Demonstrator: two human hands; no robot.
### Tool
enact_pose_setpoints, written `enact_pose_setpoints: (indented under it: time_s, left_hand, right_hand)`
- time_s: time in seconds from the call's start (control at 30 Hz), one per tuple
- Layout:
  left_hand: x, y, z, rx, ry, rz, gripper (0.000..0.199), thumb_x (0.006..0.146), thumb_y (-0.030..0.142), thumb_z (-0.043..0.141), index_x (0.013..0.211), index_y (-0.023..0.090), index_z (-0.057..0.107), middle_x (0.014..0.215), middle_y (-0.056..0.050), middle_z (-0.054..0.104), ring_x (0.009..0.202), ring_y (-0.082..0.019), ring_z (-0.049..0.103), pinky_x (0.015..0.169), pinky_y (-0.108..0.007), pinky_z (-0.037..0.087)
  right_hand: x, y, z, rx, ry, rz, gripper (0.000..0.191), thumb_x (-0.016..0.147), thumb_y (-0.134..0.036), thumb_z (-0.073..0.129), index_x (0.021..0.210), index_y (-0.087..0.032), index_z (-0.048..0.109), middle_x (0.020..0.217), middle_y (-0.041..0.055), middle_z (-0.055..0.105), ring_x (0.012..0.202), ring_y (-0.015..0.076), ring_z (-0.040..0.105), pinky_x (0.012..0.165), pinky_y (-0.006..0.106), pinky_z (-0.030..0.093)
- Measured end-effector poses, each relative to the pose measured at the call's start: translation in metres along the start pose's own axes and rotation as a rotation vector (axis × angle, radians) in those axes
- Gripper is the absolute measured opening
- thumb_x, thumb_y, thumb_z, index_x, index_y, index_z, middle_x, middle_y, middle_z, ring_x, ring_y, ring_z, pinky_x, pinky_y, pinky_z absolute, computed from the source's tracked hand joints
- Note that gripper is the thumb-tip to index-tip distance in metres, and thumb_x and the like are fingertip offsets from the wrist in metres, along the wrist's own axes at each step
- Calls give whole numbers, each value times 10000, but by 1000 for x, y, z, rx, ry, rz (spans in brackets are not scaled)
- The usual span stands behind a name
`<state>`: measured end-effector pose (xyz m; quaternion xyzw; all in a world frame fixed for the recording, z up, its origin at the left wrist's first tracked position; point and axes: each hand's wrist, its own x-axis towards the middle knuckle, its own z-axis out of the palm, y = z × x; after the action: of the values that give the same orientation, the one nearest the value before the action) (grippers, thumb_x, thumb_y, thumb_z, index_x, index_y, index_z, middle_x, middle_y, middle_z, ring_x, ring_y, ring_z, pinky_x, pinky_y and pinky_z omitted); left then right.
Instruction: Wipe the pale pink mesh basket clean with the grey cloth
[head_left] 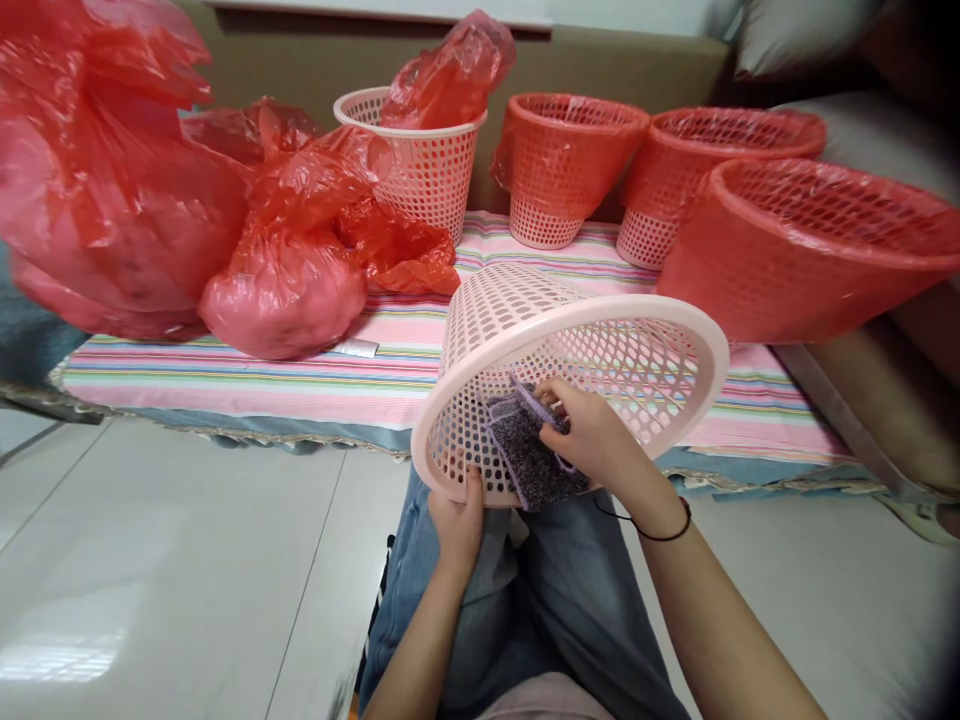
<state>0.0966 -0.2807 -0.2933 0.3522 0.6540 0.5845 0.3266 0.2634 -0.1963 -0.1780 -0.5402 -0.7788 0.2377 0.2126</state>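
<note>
A pale pink perforated plastic basket lies tilted on its side over my lap and the seat edge, its mouth turned toward me. My left hand grips the lower left of its rim, thumb inside. Fingers of my right hand are closed on a dark grey scrubbing cloth with a purple edge. This cloth rests against the inner wall and lower rim of the basket. A black cord circles my right wrist.
Red-bagged baskets stand to the right on the striped cloth. Another pink basket holds a red bag. Filled red plastic bags sit at the left. Pale floor tiles lie below the seat.
</note>
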Motion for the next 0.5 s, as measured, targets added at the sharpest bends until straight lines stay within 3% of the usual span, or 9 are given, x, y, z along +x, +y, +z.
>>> enact_pose_setpoints:
  time_s: [0.1, 0.17, 0.23, 0.33, 0.43, 0.5]
  left_hand:
    - [1, -4, 0, -19, -7, -9, 466, 763, 418, 683, 1138, 142, 663, 1178, -141, 710, 1157, -292, 649, 1037, -425, 493]
    - [0, -6, 0, -29, -18, -6, 454, 769, 412, 683, 1134, 141, 667, 1166, -137, 716, 1144, -289, 656, 1025, -424, 503]
    - [0, -6, -1, -32, -24, 8, 437, 782, 396, 675, 1139, 145, 667, 1170, -131, 716, 1146, -284, 655, 1023, -419, 505]
    - [0, -5, -2, -29, -20, 21, 419, 784, 371, 678, 1142, 152, 668, 1183, -123, 712, 1158, -284, 649, 1034, -418, 497]
    - [1, -6, -3, -32, -24, 16, 432, 785, 368, 679, 1157, 148, 660, 1192, -133, 706, 1145, -292, 656, 1017, -430, 508]
    - [1, -8, -3, -33, -20, 6, 440, 785, 381, 676, 1158, 147, 659, 1194, -141, 702, 1140, -300, 657, 1011, -447, 511]
  right_hand:
    - [-5, -10, 12, -112, -229, 49, 230, 854, -119, 504, 1050, -193, 600, 951, 49, 677, 871, 191, 645, 760, 273, 455]
    - [-8, -20, 28, -286, -285, 86, 182, 905, -222, 529, 1062, -180, 609, 1022, 83, 660, 908, 217, 647, 759, 289, 463]
    - [-9, -31, 44, -470, -257, 120, 216, 886, -283, 582, 1071, -172, 597, 1081, 107, 631, 939, 253, 644, 729, 302, 467]
    - [-7, -41, 58, -604, -206, 156, 266, 841, -193, 593, 1102, -167, 555, 1090, 123, 622, 939, 270, 649, 698, 303, 463]
    - [-1, -35, 55, -547, -196, 163, 294, 811, -95, 529, 1097, -162, 530, 1009, 115, 653, 866, 250, 665, 685, 303, 450]
    - [2, -24, 46, -379, -146, 161, 310, 772, -81, 534, 1069, -167, 516, 933, 83, 669, 837, 233, 663, 694, 295, 444]
